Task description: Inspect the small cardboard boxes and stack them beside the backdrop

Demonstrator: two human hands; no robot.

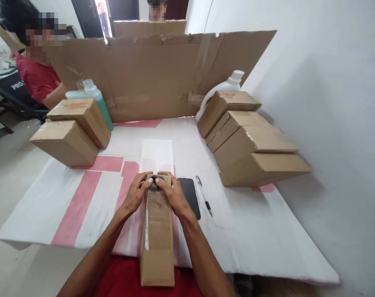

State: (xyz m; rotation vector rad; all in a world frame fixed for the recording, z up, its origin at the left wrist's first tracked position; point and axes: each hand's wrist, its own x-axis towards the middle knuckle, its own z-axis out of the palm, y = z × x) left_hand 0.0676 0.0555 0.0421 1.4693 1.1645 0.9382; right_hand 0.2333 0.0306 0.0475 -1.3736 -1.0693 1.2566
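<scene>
Your left hand [137, 194] and right hand [172, 194] pinch the far end of the long cardboard box [157, 231] — long axis points straight away from you, fingertips pressed together there.

Wearer: both forearms bare, no sleeves reaching the wrists. Left hand [137, 194] and right hand [172, 193]: no gloves, rings or watch visible. Red garment [122, 280] on the torso, plain, no markings seen.
</scene>
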